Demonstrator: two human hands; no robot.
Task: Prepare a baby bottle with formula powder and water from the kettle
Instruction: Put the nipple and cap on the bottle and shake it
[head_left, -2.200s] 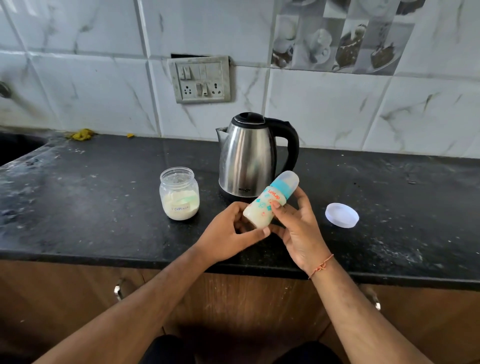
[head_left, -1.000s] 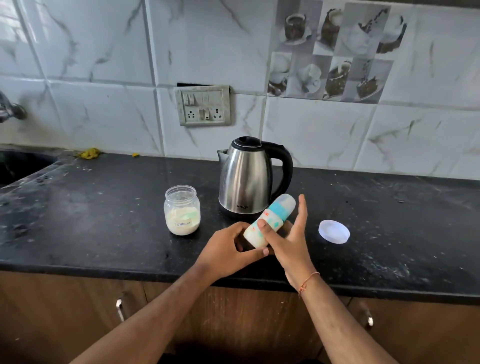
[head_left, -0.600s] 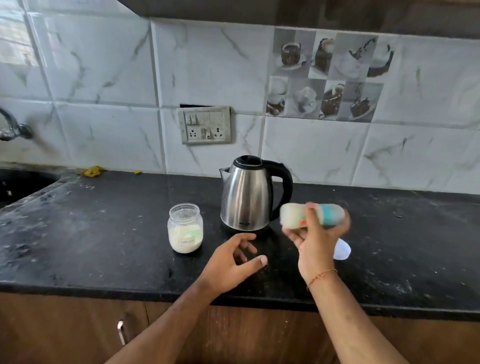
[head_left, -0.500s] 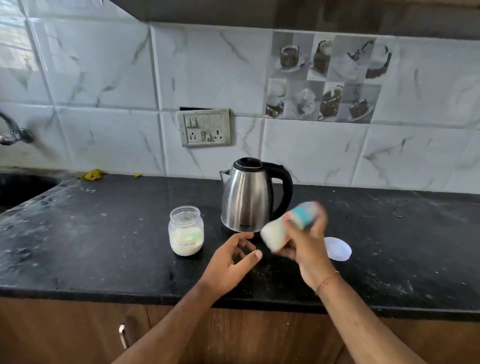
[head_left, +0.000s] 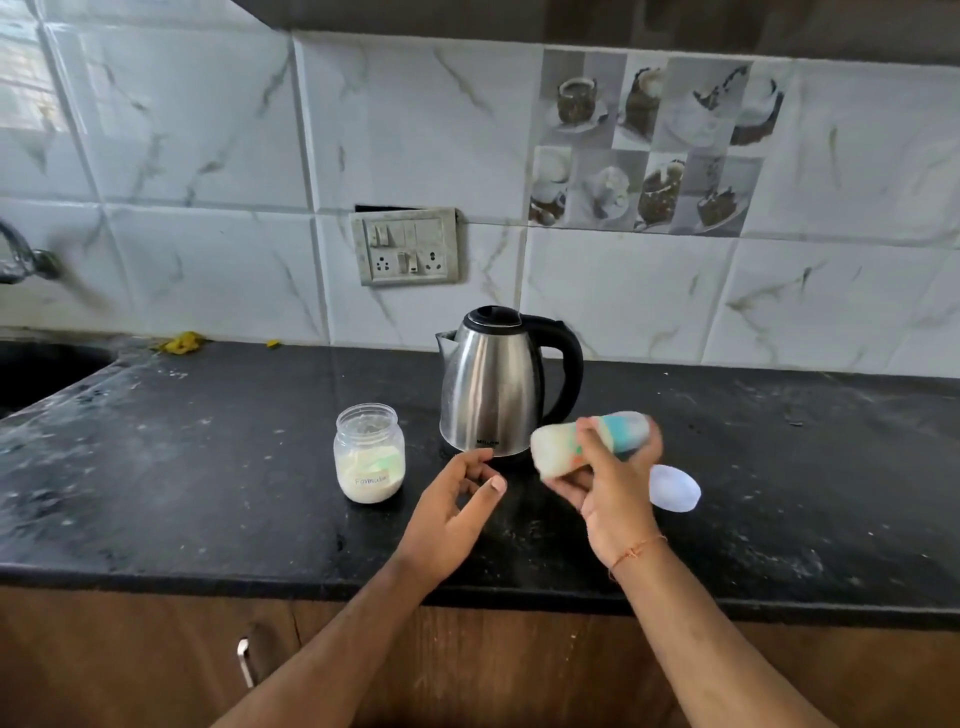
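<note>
Right hand (head_left: 610, 488) grips blurred baby bottle (head_left: 582, 441) lying near-horizontal, cap end rightward.

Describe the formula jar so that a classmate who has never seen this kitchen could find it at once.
Look at the black counter under the tiled wall and find the steel kettle standing on it. Just left of the kettle stands the jar, apart from it. It is the only clear, lidless container, partly filled with pale powder and bearing a small handwritten label.

On the tabletop (head_left: 182, 483), the formula jar (head_left: 369, 453) stands left of my left hand (head_left: 451, 512). The kettle (head_left: 498, 382) stands beyond both my hands. The lid (head_left: 674, 488) lies just right of my right hand (head_left: 613, 488), which holds the bottle (head_left: 558, 444) sideways above the tabletop.
</note>
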